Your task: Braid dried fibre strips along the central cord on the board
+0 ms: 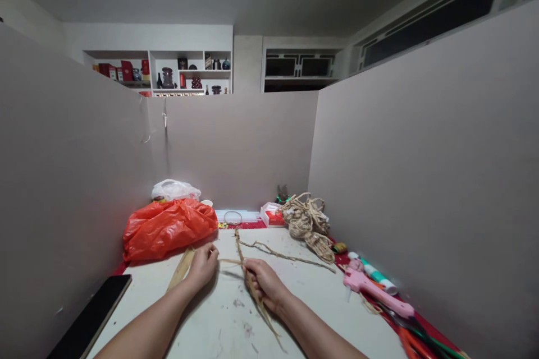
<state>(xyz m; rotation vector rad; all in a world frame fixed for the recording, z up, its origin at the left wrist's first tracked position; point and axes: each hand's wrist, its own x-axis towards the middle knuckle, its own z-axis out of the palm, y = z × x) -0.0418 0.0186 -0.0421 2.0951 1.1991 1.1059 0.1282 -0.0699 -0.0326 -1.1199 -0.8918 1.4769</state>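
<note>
My left hand (205,265) is closed in a pinch on one end of a thin tan fibre strip (229,261). The strip runs across to my right hand (266,285), whose fingers are wrapped round a forked dry twig (238,244). One arm of the twig stretches right across the white board. Below the right fist hang loose tan fibre ends (266,317). Under and beside my left wrist lies a broad dried leaf strip (182,269). How the strip passes around the twig is hidden by my right fingers.
An orange plastic bag (170,230) bulges at the back left, and a black flat slab (95,314) lies nearer. Bundled rope (307,219) sits back right. A pink glue gun (377,291) and a green-white tube (374,275) line the right edge. Grey partitions (236,148) enclose the white board (210,314).
</note>
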